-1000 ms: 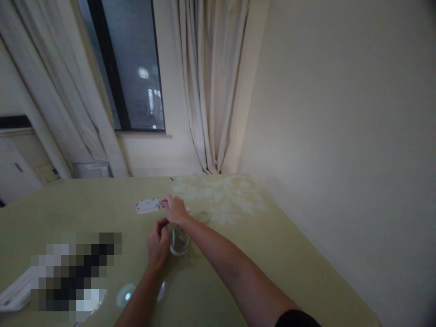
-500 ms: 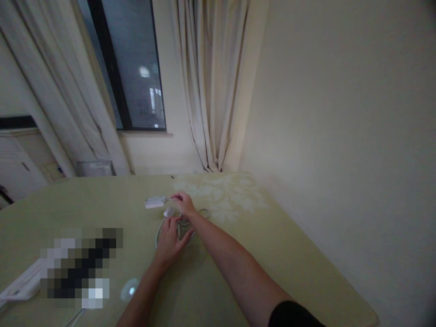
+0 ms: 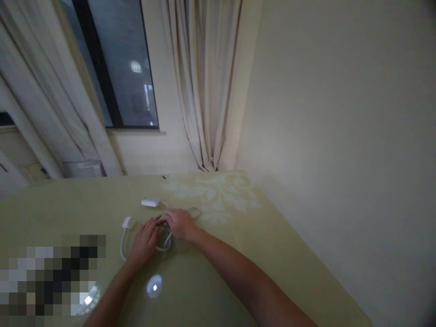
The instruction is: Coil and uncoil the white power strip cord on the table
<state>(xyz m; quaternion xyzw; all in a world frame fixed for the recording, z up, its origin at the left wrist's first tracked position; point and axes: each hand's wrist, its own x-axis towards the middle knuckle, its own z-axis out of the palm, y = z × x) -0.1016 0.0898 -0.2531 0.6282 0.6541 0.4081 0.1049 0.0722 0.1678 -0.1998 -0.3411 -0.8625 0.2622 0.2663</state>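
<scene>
A white power strip (image 3: 151, 202) lies on the yellow-green table (image 3: 218, 254), and its white cable (image 3: 162, 238) lies coiled in front of it. The cable's plug end (image 3: 127, 222) rests to the left, with a loose length curving down from it. My left hand (image 3: 146, 240) lies on the coil's left side, fingers bent over the cable. My right hand (image 3: 180, 223) presses on the coil's right side, fingers curled around the strands. Both hands meet over the coil and hide part of it.
A blurred-out patch (image 3: 51, 272) covers things at the table's near left. A ceiling light reflects (image 3: 154, 287) off the glossy top. The wall (image 3: 340, 136) runs along the table's right edge; curtains (image 3: 200, 81) and a dark window (image 3: 112, 63) stand behind.
My right hand has let go of the power strip and come back to the coil. The plug end now lies out to the left. My left hand has shifted left over the coil.
</scene>
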